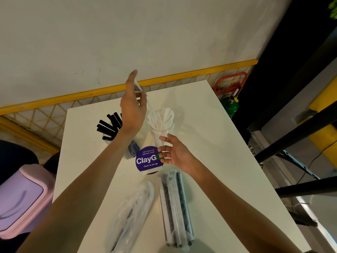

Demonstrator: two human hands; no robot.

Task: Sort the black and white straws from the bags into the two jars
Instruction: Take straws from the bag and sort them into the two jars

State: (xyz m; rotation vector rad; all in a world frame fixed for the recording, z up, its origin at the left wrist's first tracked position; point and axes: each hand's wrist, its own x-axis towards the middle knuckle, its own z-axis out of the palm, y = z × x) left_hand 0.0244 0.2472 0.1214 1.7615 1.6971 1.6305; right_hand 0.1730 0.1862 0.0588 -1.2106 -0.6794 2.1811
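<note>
My left hand (132,105) is raised above the table and pinches a white straw (144,94) whose lower end points down toward the jar of white straws (161,123). Left of that stands the jar of black straws (110,127), partly hidden by my left forearm. My right hand (174,153) hovers with relaxed, spread fingers just in front of the white jar and holds nothing. Two clear bags lie near me: one (175,207) with mixed black and white straws, one (131,214) nearly flat with a few straws.
A purple round "ClayGo" sign (148,159) stands mid-table between jars and bags. The white table (215,143) ends at a yellow-framed mesh rail behind. A pink-lilac bin (21,199) sits at the left; a green cylinder (230,105) and black frames stand right.
</note>
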